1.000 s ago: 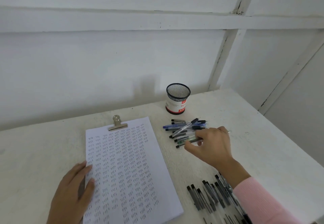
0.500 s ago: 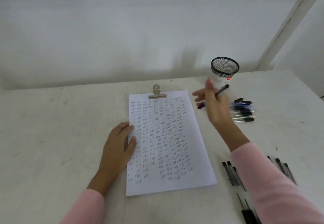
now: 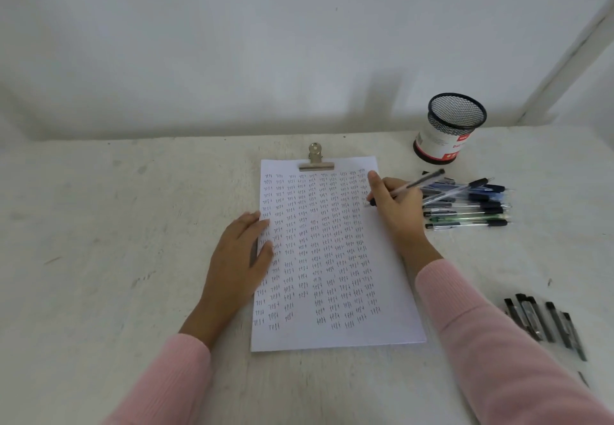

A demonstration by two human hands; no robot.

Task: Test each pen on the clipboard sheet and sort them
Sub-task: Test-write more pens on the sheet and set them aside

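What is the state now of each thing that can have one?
Sheet: clipped, nearly filled with writing.
Clip: closed on the sheet's top.
Pen: tilted, tip near the sheet's right margin.
Right hand: holds the pen, writing position.
Left hand: flat, pressing the sheet's left edge.
Mesh cup: upright, no pens sticking out.
Mixed pens: piled beside the right hand.
Dark pens: lying near the right sleeve.

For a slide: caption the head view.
Right hand holds a pen at the clipboard sheet; left hand rests on its edge.
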